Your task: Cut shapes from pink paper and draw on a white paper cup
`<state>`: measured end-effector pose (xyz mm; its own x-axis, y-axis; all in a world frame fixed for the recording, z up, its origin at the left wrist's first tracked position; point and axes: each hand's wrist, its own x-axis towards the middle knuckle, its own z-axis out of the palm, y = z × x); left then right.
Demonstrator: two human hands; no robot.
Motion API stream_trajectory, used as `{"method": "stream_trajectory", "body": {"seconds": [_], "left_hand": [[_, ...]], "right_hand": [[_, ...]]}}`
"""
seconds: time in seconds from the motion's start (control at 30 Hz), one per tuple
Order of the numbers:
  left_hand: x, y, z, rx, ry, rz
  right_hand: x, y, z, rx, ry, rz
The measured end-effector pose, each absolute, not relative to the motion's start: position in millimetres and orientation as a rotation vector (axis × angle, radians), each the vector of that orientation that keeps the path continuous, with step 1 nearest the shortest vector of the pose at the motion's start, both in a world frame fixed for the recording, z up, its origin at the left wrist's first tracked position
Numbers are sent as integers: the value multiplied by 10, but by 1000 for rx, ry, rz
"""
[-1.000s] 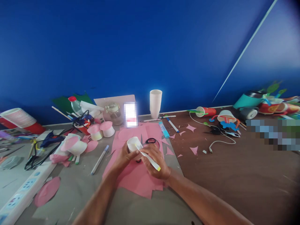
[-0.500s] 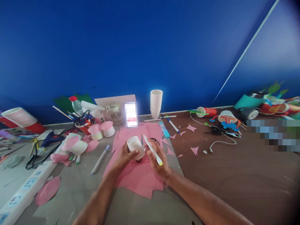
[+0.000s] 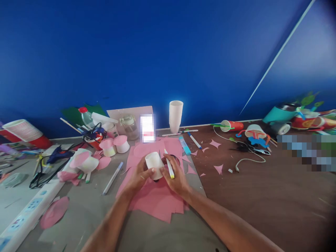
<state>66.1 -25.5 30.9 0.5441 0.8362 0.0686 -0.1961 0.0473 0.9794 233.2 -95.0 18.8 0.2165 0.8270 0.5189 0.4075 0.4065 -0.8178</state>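
Observation:
A short white paper cup (image 3: 154, 164) is tilted in my left hand (image 3: 139, 177), whose thumb presses on its side. My right hand (image 3: 178, 178) grips a white marker with a yellow end (image 3: 169, 166), and its fingertips also touch the cup's right side. Beneath both hands lie overlapping sheets of pink paper (image 3: 149, 203). A dark ring-shaped thing, perhaps scissor handles, shows partly behind my right hand.
Tall stacked white cups (image 3: 175, 117) stand at the wall, near a bright blurred screen (image 3: 147, 128). Left are pink-topped cups (image 3: 121, 144), a marker (image 3: 112, 178) and a power strip (image 3: 23, 213). Pink scraps (image 3: 218, 169) and a white cable (image 3: 252, 159) lie right.
My right hand has moved in against the cup, with the marker turned more upright. The cup has been turned slightly in my left hand.

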Motion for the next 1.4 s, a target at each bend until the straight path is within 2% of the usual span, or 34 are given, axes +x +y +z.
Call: {"method": "stream_trajectory", "body": {"seconds": [0.3,0.5,0.7,0.97,1.4], "left_hand": [[675,-254,333,1421,889,925],[718,-317,400,1489,820,796],[710,-308,401,1457,872,766],[663,-269,471,1279,591,822],[485,-195,376,1178,392,686]], "right_hand": [[2360,-934,133,-1219,-1411,194],[2275,-915,72,-1204,-1490,-36],[2251,-956,109,-1171,-1574,-113],[2336,-1038,302,-1106,-1478,-45],[2242,-1155,376,-907,-1661,-283]]}}
